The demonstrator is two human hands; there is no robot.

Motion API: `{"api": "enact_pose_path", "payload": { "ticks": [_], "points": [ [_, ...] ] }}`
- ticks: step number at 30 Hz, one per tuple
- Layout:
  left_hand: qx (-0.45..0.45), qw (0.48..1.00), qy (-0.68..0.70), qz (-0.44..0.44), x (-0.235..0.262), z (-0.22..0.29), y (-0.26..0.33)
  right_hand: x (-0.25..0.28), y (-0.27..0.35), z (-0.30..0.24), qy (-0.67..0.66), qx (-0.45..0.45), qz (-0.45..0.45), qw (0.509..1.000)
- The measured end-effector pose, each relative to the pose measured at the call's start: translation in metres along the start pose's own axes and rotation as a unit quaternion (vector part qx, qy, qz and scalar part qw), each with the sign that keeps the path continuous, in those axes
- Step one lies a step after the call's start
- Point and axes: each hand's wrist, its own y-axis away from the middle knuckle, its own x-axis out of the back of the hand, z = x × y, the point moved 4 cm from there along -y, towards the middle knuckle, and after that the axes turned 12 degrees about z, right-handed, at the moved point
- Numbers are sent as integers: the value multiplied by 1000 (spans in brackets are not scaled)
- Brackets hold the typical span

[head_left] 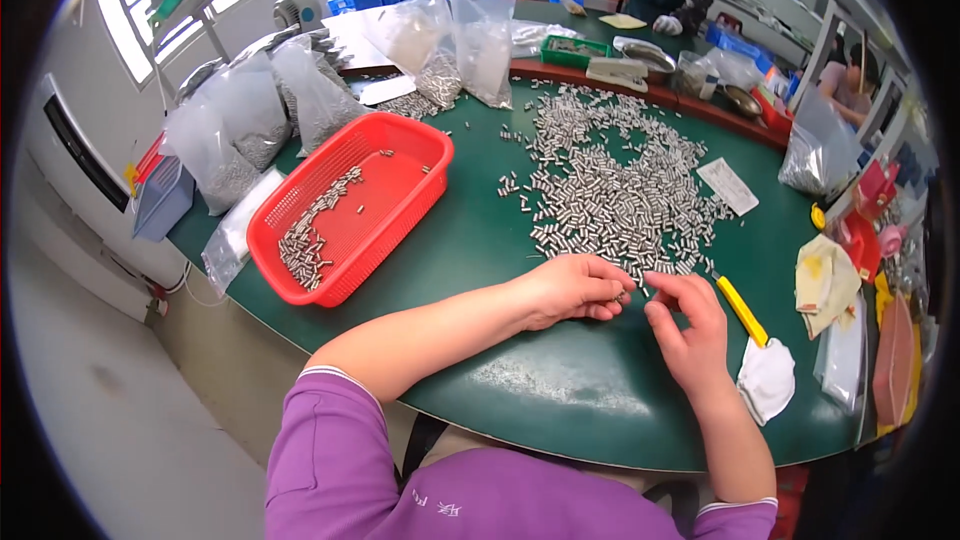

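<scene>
Small metal cylinders (610, 190) lie spread over the green tabletop (620, 370) directly beyond both grips, the near edge of the spread just past the fingertips, their long axes pointing every way. The left grip (580, 290) is curled nearly closed, apparently on a few cylinders at its fingertips, the count hidden. The right grip (690, 325) faces it, thumb and forefinger parted, with nothing clearly between them. Both are about equally near the spread; the red basket (370, 205), holding more cylinders, sits beyond the left grip and to its left.
</scene>
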Motion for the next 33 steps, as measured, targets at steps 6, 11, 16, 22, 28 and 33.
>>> {"api": "enact_pose_path", "payload": {
  "ticks": [6, 11, 16, 22, 28, 33],
  "points": [
    [-355, 833, -298, 301, 65, 97, 54, 6, 2, 17, -15, -38, 50, 998],
    [-407, 570, -522, 487, 161, 126, 134, 9, -3, 15, -8, -17, 45, 999],
    [-400, 570, -477, 536, 144, 119, 144, 11, -4, 22, 9, -3, 69, 998],
    [-455, 667, -494, 323, 84, 95, 91, 11, -3, 31, 23, 10, 80, 997],
    [-389, 734, -497, 251, 22, 62, 32, 22, -6, 41, 69, -12, 90, 993],
    [-421, 709, -544, 155, -11, 63, -7, 32, -12, 48, 85, -59, 106, 989]
  ]
}}
